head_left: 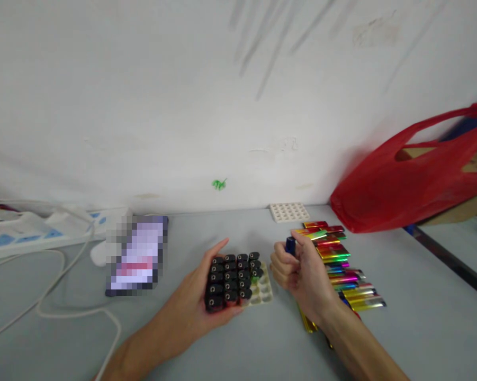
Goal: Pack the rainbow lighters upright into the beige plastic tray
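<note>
Seemingly mid-loading, the left hand (192, 301) clasps a cream gridded tray (261, 302); the right hand (302, 264) grips a dark-blue piece (290, 245), likely needing an empty pocket (266, 292).

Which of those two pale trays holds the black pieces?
The front tray, in the left hand: black pieces fill most pockets. The other tray, by the wall, shows none.

– At eight o'clock, what does the phone (138, 254) show?
– Unreadable; it's pixelated.
– At three?
– The red bag (413, 182) runs off the edge.
– And toward five?
– The right hand (304, 270) hides part of the dark blue piece (290, 245) and of some shiny strips (332, 248).
</note>
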`<state>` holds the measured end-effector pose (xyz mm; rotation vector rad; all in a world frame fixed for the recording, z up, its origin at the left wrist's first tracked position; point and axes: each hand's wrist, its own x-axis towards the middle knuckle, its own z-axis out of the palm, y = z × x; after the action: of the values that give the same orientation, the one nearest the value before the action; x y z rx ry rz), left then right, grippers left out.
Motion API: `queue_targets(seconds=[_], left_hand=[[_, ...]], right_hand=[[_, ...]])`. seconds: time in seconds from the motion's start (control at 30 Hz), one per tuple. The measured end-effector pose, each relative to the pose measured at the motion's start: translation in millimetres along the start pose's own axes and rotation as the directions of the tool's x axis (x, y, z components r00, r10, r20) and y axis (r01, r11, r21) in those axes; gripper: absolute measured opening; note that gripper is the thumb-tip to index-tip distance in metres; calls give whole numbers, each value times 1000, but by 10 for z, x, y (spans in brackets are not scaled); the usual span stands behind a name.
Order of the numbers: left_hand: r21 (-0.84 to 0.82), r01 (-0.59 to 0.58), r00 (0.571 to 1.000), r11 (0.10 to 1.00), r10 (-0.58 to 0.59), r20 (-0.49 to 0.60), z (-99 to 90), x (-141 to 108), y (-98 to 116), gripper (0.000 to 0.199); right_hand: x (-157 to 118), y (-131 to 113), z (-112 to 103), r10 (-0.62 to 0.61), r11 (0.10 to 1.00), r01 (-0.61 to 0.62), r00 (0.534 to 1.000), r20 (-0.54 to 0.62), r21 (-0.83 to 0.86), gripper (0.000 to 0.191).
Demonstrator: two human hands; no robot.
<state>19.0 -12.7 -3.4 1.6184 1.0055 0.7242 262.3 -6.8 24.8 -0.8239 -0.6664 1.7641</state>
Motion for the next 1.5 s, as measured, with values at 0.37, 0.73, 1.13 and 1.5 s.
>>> queue_targets(seconds=[0.37,0.73,1.13,1.5], left_hand=[[49,-7,1000,999,8,-16,-3,6,-8,105],[59,-33,999,998,33,-6,-6,11,-35,103],[44,-5,1000,999,5,-5,-12,8,-7,104],[71,-32,999,997,33,-22,-1,8,1,103]], right_hand=[[-12,47,3,-34,999,32,997,-74,-33,59],[-56,34,88,-201,964,187,978,-59,-190,56],[-7,40,7,-12,1000,13,1000,25,-18,59],[-60,19,72,-225,960,216,974,-30,-180,35]])
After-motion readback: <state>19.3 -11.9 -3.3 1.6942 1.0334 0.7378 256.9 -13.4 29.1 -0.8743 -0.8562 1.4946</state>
